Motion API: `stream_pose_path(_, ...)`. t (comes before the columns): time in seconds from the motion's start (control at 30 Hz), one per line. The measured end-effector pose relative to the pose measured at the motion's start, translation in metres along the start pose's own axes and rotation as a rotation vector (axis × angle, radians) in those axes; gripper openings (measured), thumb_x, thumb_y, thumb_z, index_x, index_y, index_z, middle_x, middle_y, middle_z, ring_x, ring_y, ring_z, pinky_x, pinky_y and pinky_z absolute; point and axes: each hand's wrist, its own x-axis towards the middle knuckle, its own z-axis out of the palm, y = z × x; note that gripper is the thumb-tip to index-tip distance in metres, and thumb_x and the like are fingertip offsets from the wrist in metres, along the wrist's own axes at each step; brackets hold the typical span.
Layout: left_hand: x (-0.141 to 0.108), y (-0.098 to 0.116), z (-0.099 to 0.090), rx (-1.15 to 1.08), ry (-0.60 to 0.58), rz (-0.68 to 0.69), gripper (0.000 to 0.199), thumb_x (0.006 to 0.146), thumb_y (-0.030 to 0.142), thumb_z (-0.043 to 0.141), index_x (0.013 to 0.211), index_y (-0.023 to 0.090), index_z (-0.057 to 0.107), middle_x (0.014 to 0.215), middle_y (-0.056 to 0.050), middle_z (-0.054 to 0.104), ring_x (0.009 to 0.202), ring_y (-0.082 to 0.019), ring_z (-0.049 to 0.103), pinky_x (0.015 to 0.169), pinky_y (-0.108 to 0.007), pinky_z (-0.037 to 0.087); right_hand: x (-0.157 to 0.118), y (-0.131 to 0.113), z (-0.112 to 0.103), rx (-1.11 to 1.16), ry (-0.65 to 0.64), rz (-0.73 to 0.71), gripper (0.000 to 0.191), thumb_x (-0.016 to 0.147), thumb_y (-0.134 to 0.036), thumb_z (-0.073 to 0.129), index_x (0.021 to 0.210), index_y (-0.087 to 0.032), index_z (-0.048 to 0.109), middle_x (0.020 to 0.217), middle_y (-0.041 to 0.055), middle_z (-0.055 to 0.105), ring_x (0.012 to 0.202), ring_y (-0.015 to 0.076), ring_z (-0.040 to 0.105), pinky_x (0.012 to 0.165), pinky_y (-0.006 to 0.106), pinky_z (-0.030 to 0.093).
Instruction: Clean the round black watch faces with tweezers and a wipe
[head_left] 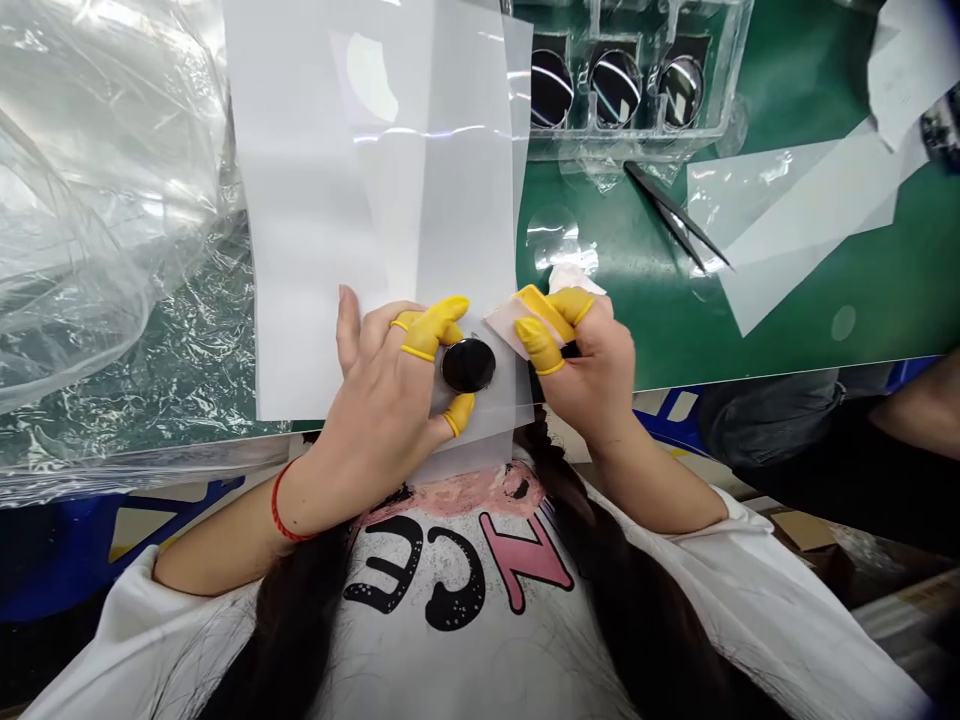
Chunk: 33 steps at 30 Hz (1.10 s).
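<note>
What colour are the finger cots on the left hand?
Yellow: the finger cots on the left hand show best in the head view.

a green mat (907, 290) holds a clear plastic tray (645, 128), black tweezers (671, 210), film sheets (810, 215).

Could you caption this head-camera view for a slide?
Left hand in yellow finger cots steadies a dark round lens on a translucent sheet; right hand pinches a pale film.

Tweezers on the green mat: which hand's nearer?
Right hand: nearer, just behind and to the left of the tweezers. Left hand: farther off to their left, spread around the black disc.
</note>
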Motion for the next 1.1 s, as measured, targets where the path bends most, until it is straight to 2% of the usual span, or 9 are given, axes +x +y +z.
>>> stream_pose_path(0.07,0.000,0.001,-0.001,0.021,-0.016,0.006,0.067,0.081,0.023,0.066,0.142,0.027,0.038,0.110,-0.005,0.065,0.122,-0.031,0.055,0.123,-0.076,0.012,0.000,-0.007,-0.005,0.091,-0.044,0.014,0.018,0.100,-0.038,0.055,0.092,-0.023,0.061,0.077,-0.0010,0.062,0.073,0.0165,0.057,0.071,0.034,0.042)
stream_pose_path(0.23,0.001,0.004,-0.005,0.064,-0.088,-0.005,0.067,0.082,0.025,0.066,0.142,0.021,0.038,0.117,-0.008,0.064,0.126,-0.031,0.053,0.124,-0.075,0.013,0.006,-0.017,-0.001,0.084,-0.256,-0.193,0.029,0.101,-0.041,0.053,0.080,-0.022,0.057,0.066,-0.0026,0.053,0.067,0.0149,0.050,0.072,0.035,0.037)
stream_pose_path(0.4,0.001,0.004,-0.005,0.094,-0.085,-0.008,0.070,0.083,0.023,0.064,0.145,0.023,0.031,0.121,-0.009,0.062,0.127,-0.031,0.054,0.124,-0.074,0.015,0.022,-0.007,0.007,-0.023,-0.327,-0.166,0.044,0.105,-0.053,0.037,0.075,-0.022,0.049,0.070,0.0009,0.054,0.075,0.0181,0.051,0.075,0.038,0.037)
stream_pose_path(0.5,0.001,0.001,-0.004,0.085,-0.042,0.055,0.074,0.085,0.024,0.065,0.147,0.019,0.024,0.132,-0.014,0.059,0.128,-0.032,0.052,0.123,-0.073,0.017,0.033,-0.002,0.006,-0.077,-0.376,-0.169,0.040,0.104,-0.052,0.038,0.081,-0.023,0.052,0.078,0.0031,0.057,0.084,0.0210,0.053,0.080,0.040,0.038)
stream_pose_path(0.6,0.001,-0.001,-0.005,0.066,-0.051,0.061,0.079,0.087,0.028,0.065,0.149,0.016,0.019,0.135,-0.014,0.059,0.129,-0.032,0.052,0.125,-0.070,0.015,0.042,0.002,0.007,-0.118,-0.445,-0.148,0.034,0.103,-0.050,0.042,0.086,-0.024,0.056,0.083,0.0042,0.061,0.091,0.0235,0.055,0.084,0.043,0.040)
stream_pose_path(0.73,0.001,-0.001,-0.007,0.057,-0.069,0.037,0.075,0.089,0.027,0.061,0.151,0.017,0.019,0.145,-0.012,0.053,0.134,-0.028,0.049,0.128,-0.064,0.011,0.048,0.006,0.007,-0.094,-0.456,-0.126,0.036,0.102,-0.055,0.042,0.091,-0.025,0.059,0.088,0.0051,0.065,0.096,0.0246,0.056,0.090,0.047,0.042)
stream_pose_path(0.9,-0.001,-0.003,-0.003,-0.013,-0.063,0.026,0.080,0.089,0.027,0.057,0.154,0.022,0.011,0.132,-0.005,0.061,0.130,-0.024,0.054,0.129,-0.063,0.003,0.049,0.000,-0.015,0.096,-0.422,-0.086,0.031,0.102,-0.053,0.046,0.096,-0.026,0.060,0.097,0.0044,0.069,0.090,0.0215,0.060,0.084,0.041,0.048)
stream_pose_path(1.0,-0.002,-0.007,-0.001,-0.038,-0.059,0.061,0.087,0.087,0.026,0.057,0.156,0.023,0.004,0.132,-0.006,0.060,0.131,-0.024,0.055,0.130,-0.062,0.000,0.049,-0.008,-0.024,0.084,-0.518,-0.226,0.028,0.101,-0.050,0.050,0.094,-0.026,0.062,0.091,0.0026,0.068,0.089,0.0216,0.060,0.084,0.041,0.046)
stream_pose_path(1.1,-0.003,-0.009,-0.002,0.009,-0.104,0.056,0.084,0.088,0.024,0.056,0.155,0.024,0.005,0.143,-0.010,0.055,0.141,-0.027,0.048,0.130,-0.061,0.001,0.052,-0.015,-0.017,-0.059,-0.619,-0.340,0.024,0.102,-0.041,0.048,0.089,-0.025,0.062,0.084,0.0024,0.064,0.092,0.0231,0.060,0.084,0.042,0.044)
